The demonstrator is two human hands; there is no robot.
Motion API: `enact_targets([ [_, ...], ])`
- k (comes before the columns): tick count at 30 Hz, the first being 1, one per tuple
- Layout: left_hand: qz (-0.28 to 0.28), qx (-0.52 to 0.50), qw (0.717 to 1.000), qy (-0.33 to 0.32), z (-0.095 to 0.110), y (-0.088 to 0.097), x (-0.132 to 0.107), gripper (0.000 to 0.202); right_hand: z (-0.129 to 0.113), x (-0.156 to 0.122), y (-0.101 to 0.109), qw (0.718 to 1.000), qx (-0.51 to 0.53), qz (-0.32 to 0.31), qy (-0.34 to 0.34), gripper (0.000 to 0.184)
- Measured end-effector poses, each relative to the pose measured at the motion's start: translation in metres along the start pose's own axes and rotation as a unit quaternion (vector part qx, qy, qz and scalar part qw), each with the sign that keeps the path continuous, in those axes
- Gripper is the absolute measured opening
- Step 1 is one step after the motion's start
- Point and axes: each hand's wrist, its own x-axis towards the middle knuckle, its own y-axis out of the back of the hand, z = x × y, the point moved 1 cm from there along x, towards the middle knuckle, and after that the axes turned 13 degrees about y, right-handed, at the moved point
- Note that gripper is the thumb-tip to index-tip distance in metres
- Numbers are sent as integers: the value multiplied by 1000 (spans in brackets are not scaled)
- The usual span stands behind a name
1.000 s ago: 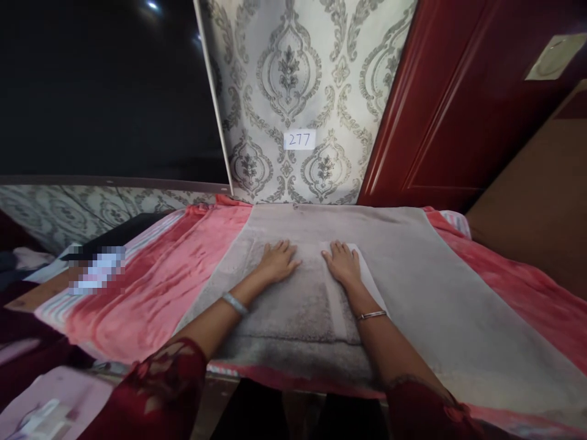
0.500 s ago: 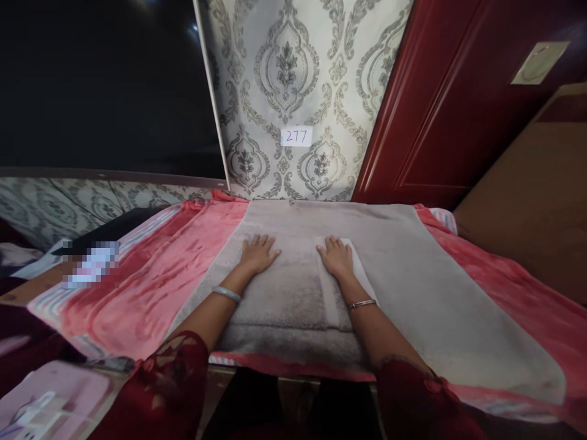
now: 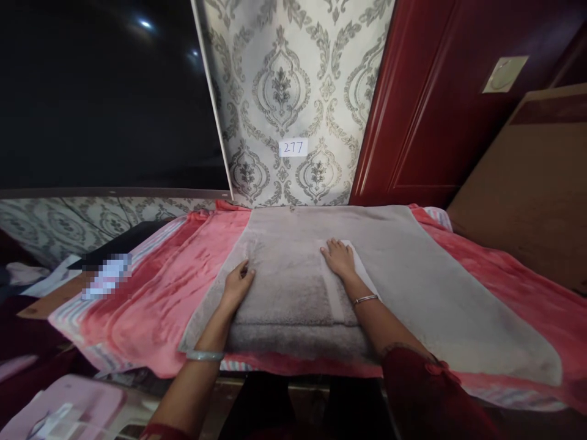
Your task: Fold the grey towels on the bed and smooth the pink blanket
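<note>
A large grey towel point(image 3: 408, 293) lies spread over a pink blanket point(image 3: 169, 275). On its left half is a fluffy, darker folded layer point(image 3: 284, 299) with a pale strip point(image 3: 334, 299) along its right side. My right hand point(image 3: 338, 256) rests flat on the upper end of that strip, fingers extended, with a whitish flat edge showing beside it. At the layer's left side, my left hand point(image 3: 237, 286) is turned on its side. Its fingers are loosely bent and its thumb stands apart; nothing shows in it.
A large dark screen point(image 3: 92, 98) stands at the back left. Patterned wallpaper with a paper label reading 277 point(image 3: 293, 147) is behind the towel. A brown cardboard box point(image 3: 527, 183) leans at the right. Near me at lower left is a pink object point(image 3: 92, 397).
My left hand has lifted from lying flat, moved left and towards me, and bent its fingers. My right hand stays flat in nearly the same place. The view has shifted slightly.
</note>
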Motion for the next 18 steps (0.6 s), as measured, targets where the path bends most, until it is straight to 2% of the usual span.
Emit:
enact_targets([
  [4,-21,-52,998,29,-4,7,-2,60,5,-6,8,999,8,-38,3,55],
  [7,-45,-84,994,46,-4,6,1,61,22,-24,10,999,13,-53,4,55],
  [10,-65,-103,992,39,-2,5,1,63,51,-55,6,998,40,-47,13,59],
  [14,-85,-140,986,18,0,12,-3,63,91,-108,-1,994,103,-2,23,60],
  [18,-180,-146,973,4,-1,24,-11,75,106,-158,2,986,149,24,70,62],
])
